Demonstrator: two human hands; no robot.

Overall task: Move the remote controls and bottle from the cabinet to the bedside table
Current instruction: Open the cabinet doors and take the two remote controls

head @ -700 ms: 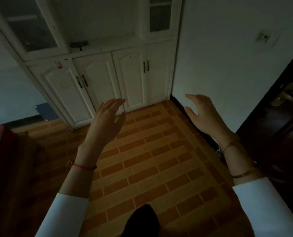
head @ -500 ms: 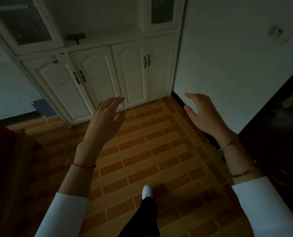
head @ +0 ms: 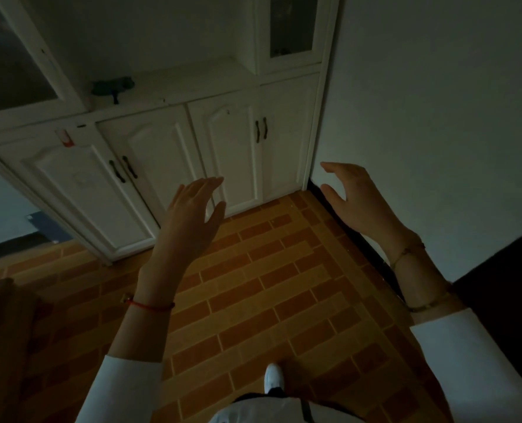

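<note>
A dark object (head: 113,87), too dim to identify, lies on the white cabinet (head: 168,148) ledge at eleven o'clock, while the left hand (head: 189,218) is raised at centre, fingers spread and empty, and the right hand (head: 357,203) at three o'clock hangs open, palm inward, holding nothing.

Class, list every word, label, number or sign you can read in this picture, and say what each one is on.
No readable text anywhere.
Red and white sticker on the cabinet: too small and dim to read.
Dark object on the cabinet's shelf: no lettering can be made out.
</note>
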